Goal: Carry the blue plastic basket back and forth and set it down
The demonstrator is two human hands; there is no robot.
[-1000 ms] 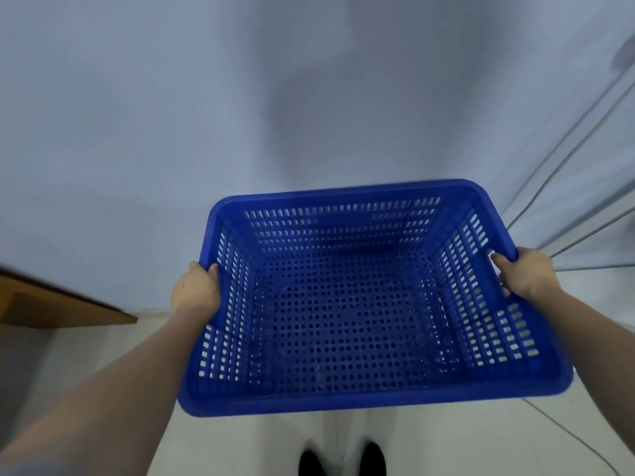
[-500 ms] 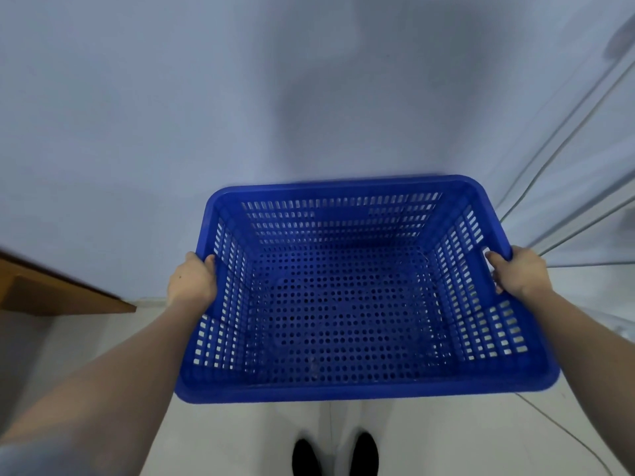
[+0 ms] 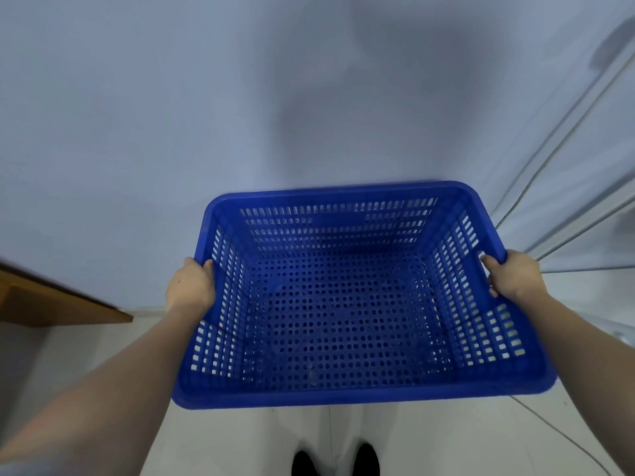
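**Basket held above floor**

The wall (image 3: pixel 171 115) fills 12 o'clock. The blue plastic basket (image 3: pixel 343 395) is at centre, clear of the floor (image 3: pixel 240 441). Left hand (image 3: pixel 189 286), 9 o'clock, grips the left rim; right hand (image 3: pixel 513 278), 3 o'clock, grips the right handle slot.

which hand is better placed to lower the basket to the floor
Neither alone, probably both together. The left hand grips the left rim of the blue basket and the right hand grips the right rim handle, so the hold looks balanced. The basket is held above the floor.
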